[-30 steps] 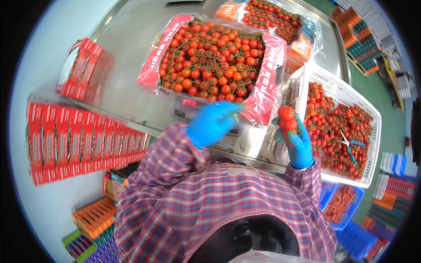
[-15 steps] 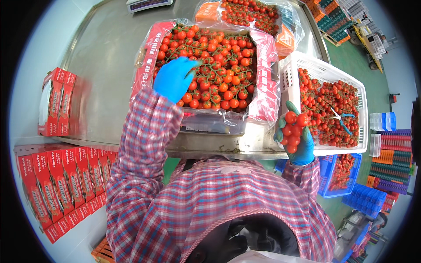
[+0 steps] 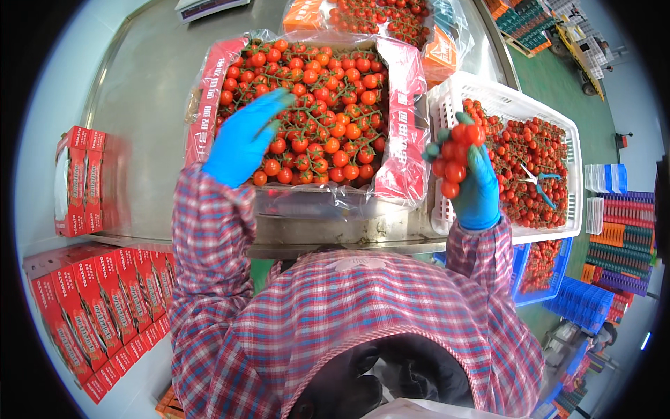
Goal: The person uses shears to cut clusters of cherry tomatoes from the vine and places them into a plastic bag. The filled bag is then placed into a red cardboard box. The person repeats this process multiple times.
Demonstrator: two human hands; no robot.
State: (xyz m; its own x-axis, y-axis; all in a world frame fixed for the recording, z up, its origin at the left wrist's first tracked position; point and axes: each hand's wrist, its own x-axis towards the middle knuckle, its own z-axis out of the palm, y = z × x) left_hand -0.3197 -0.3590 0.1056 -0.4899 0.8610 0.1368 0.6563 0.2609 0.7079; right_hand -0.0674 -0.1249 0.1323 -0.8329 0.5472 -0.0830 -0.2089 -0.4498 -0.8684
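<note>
My left hand (image 3: 244,140), in a blue glove with dark fingertips, is over the left side of a red-and-white carton (image 3: 399,119) lined with clear plastic. Its fingers are stretched out, touching or just above the cherry tomatoes (image 3: 331,115), which lie on green stems and fill the carton. To the right, my right hand (image 3: 480,195), gloved the same way, grips a bunch of cherry tomatoes (image 3: 457,153) above the near left corner of a white plastic crate (image 3: 572,202). More loose bunches fill that crate. White-and-blue scissors (image 3: 541,183) rest on them.
Behind the carton stands an orange box (image 3: 440,56) of tomatoes in plastic. A scale (image 3: 209,7) sits at the far edge of the metal table (image 3: 143,105). Red cartons (image 3: 84,178) stand at the left, with more stacked below (image 3: 105,300). A blue crate (image 3: 520,276) is below the white one.
My right hand has lifted the bunch up and away from me. My left hand has shifted left and slightly nearer, its fingers straighter. The view has shifted a little.
</note>
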